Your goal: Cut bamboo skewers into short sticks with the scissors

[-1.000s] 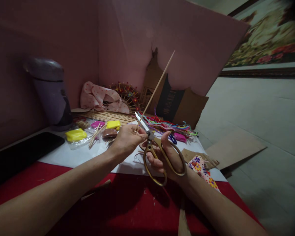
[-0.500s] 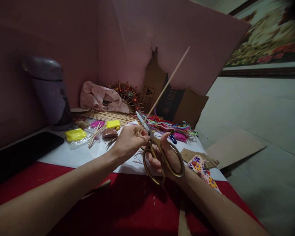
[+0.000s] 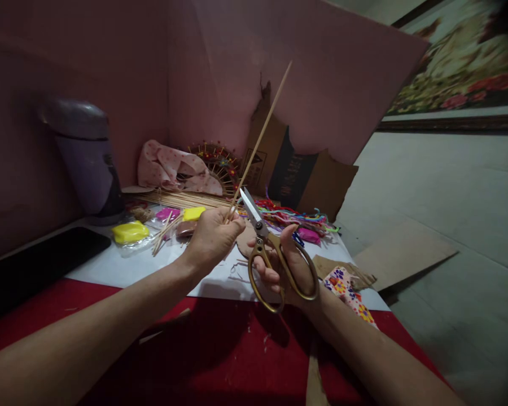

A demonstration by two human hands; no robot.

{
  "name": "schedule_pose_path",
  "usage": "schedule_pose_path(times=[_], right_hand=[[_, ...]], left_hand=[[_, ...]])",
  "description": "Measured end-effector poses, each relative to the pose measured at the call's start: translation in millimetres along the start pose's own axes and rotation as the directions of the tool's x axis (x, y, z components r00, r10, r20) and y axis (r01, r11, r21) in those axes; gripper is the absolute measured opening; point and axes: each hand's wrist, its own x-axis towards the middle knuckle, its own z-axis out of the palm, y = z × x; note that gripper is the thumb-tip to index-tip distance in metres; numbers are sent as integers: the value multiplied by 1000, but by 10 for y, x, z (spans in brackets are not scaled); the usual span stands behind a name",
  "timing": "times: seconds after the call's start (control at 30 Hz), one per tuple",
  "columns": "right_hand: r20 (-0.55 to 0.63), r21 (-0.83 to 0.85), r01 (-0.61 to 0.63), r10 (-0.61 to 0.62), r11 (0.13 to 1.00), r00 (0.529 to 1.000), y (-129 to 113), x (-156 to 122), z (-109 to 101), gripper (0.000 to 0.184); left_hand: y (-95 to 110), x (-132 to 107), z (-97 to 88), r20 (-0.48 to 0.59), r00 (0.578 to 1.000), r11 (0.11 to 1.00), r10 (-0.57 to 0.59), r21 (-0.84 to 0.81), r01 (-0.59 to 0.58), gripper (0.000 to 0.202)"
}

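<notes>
So, what changed: half a second back the skewer [image 3: 260, 138] leans well over to the right and crosses the blades of the scissors [image 3: 263, 239] close to the pivot. Now it stands steeper, its top swung back to the left, and it sits just left of the blades, not between them.
What that means: nothing is in the bite right now. The skewer looks as long as it did, so there's no telling from here whether any cut landed.
Left hand [image 3: 211, 239]: curled into a loose fist above the white sheet [image 3: 122, 265], thumb and forefinger pinching the skewer's bottom end, the other fingers tucked in.
Skewer direction: the long axis runs from the pinch up and to the right, away from the person, with the free tip high against the pink wall. It's steep, nearer upright than flat.
Scissors: gold handles low, blades pointing up and a bit left, tip just beside the left hand's knuckles. The blades look closed together.
Right hand [image 3: 292, 268]: thumb through one loop, fingers through the other, wrapped tight round the handles.
Where it all is: both hands are in the air over the front of the white sheet, which lies on the red table [image 3: 220, 361].
Stuff around, left to right: purple jug [image 3: 84, 158], dark flat slab [image 3: 38, 265], yellow packet [image 3: 130, 232], bundle of more sticks [image 3: 186, 198], coloured yarn [image 3: 298, 217], flowery scrap [image 3: 349, 293].
</notes>
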Motion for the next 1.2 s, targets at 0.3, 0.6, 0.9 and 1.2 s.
schedule_pose_path(times=[0.3, 0.6, 0.9, 1.2], right_hand=[[83, 48, 5, -9, 999, 997, -42, 2, -16, 72], [182, -86, -50, 65, 995, 981, -29, 12, -94, 77], [194, -150, -52, 81, 987, 978, -3, 15, -68, 79], [147, -150, -36, 59, 988, 987, 12, 17, -66, 75]], left_hand=[[106, -54, 11, 374, 898, 937, -232, -162, 309, 14], [148, -10, -35, 204, 952, 915, -229, -288, 281, 22], [97, 11, -33, 293, 922, 917, -253, -230, 325, 24], [111, 14, -8, 278, 925, 910, -260, -249, 331, 16]])
